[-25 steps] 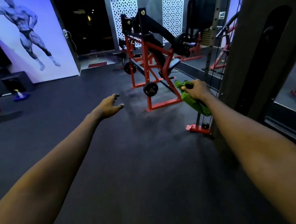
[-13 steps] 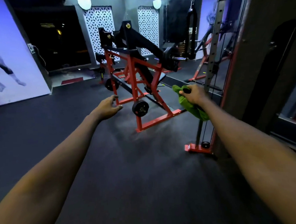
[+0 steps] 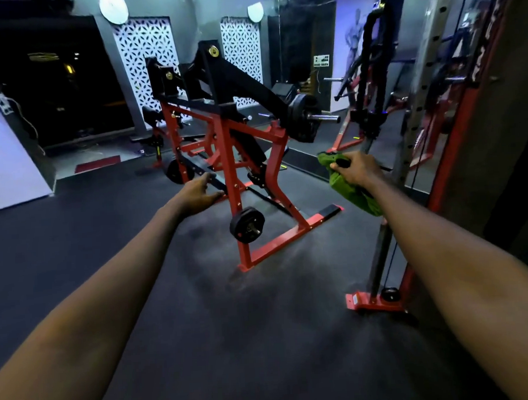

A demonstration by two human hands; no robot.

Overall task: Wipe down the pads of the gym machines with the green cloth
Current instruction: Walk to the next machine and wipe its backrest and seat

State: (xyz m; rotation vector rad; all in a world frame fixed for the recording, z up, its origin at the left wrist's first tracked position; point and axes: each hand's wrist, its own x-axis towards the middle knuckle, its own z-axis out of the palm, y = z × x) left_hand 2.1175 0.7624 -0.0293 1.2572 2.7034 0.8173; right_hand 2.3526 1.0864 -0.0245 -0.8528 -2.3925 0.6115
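Observation:
My right hand [image 3: 357, 168] is closed around the bunched green cloth [image 3: 352, 192], which hangs below my fist; a small black object pokes out by my thumb. My left hand [image 3: 196, 193] reaches forward, empty, with fingers loosely apart. A red-framed plate-loaded gym machine [image 3: 230, 158] with black arms stands straight ahead on the dark floor. Its black pads [image 3: 249, 147] sit inside the frame, partly hidden by the red bars. Both hands are short of the machine.
A red cable tower [image 3: 382, 254] with a pulley at its base rises at my right, next to a dark column. A weight plate [image 3: 246, 224] hangs low on the machine. Mirrors and more red machines line the back right; a dark doorway lies at back left.
The view has swung right and closer: the red machine now looms larger in the centre. Both arms stay outstretched, the right hand still gripping the cloth.

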